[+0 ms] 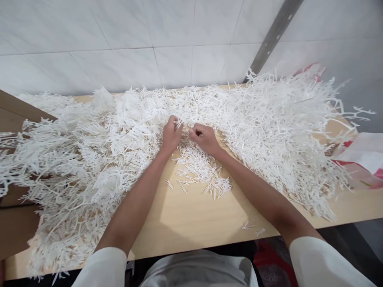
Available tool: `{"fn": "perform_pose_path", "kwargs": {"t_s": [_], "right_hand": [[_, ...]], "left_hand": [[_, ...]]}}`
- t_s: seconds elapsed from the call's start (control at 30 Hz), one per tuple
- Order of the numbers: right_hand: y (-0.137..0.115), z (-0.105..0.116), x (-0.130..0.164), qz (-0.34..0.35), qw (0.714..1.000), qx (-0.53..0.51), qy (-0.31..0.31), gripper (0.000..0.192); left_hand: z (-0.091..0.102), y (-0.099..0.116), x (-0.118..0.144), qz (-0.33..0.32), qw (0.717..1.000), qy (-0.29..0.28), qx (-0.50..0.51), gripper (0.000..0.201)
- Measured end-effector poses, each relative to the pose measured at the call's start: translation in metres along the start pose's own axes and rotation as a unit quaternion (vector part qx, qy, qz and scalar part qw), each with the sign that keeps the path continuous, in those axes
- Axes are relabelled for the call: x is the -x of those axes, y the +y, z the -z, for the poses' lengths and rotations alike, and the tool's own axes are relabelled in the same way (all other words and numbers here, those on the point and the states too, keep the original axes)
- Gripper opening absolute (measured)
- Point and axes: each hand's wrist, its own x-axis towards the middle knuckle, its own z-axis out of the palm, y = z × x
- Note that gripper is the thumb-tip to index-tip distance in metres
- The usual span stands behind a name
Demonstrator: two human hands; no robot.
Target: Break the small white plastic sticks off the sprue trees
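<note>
Hundreds of white plastic branching frames (pixel 278 131), the moulded kind with small sticks still attached, lie heaped across the wooden bench (pixel 191 223) from one end to the other, with brown cardboard (pixel 14 119) at the left and a red-and-white plastic bag (pixel 363 159) at the right. In front of the heap, a smaller pile of loose white sticks (pixel 203 171) sits on bare wood. Above that pile the left hand (pixel 171 134) and the right hand (pixel 203 137) meet at one frame piece (pixel 179 123); each grip is closed tight, the left pinching the piece, the right's hold partly hidden. To my eye, doing this well means pinching close to the joint, snapping with a short twist and working right over the loose pile, so the sticks drop there rather than scatter toward the bench edge.
</note>
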Motion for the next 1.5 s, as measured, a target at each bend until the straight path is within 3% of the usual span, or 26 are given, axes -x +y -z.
{"fn": "perform_pose_path", "kwargs": {"t_s": [0.1, 0.2, 0.3, 0.47, 0.7, 0.93, 1.2, 1.27, 1.37, 1.43, 1.5], "right_hand": [[0.0, 0.004, -0.004, -0.059, 0.992, -0.039, 0.109, 0.031], [0.006, 0.006, -0.007, -0.104, 0.977, -0.086, 0.165, 0.025], [0.012, 0.003, -0.008, -0.106, 0.982, -0.088, 0.129, 0.034], [0.015, -0.003, -0.008, -0.033, 0.999, -0.003, 0.028, 0.043], [0.014, -0.003, -0.008, -0.026, 0.999, 0.039, 0.006, 0.039], [0.011, -0.004, -0.006, -0.024, 0.997, 0.047, -0.064, 0.025], [0.011, -0.006, -0.006, -0.011, 0.996, 0.051, -0.075, 0.016], [0.008, -0.007, -0.004, -0.002, 0.993, 0.052, -0.108, 0.016], [0.002, -0.006, 0.0, 0.048, 0.979, 0.068, -0.187, 0.017], [0.0, -0.004, 0.0, 0.05, 0.984, 0.05, -0.161, 0.022], [-0.001, -0.001, -0.002, -0.002, 0.998, 0.004, -0.057, 0.026]], "left_hand": [[0.0, 0.001, 0.003, -0.024, 0.996, -0.086, 0.028, 0.019], [0.0, 0.003, 0.006, -0.037, 0.992, -0.109, 0.043, 0.024], [0.001, 0.004, 0.006, -0.048, 0.99, -0.124, 0.038, 0.026], [0.002, 0.005, 0.006, -0.049, 0.992, -0.115, 0.03, 0.028], [0.0, 0.0, 0.006, -0.057, 0.992, -0.112, -0.001, 0.015], [0.0, 0.001, 0.004, -0.039, 0.995, -0.094, -0.003, 0.014], [0.001, 0.002, 0.005, -0.052, 0.996, -0.07, -0.016, 0.01], [0.001, 0.0, 0.004, -0.048, 0.998, -0.039, -0.012, 0.011], [0.002, -0.001, 0.002, -0.024, 0.998, 0.051, 0.012, 0.019], [0.002, -0.001, 0.003, -0.029, 0.999, 0.03, 0.019, 0.022], [0.001, 0.001, 0.004, -0.028, 0.999, -0.016, 0.038, 0.024]]}}
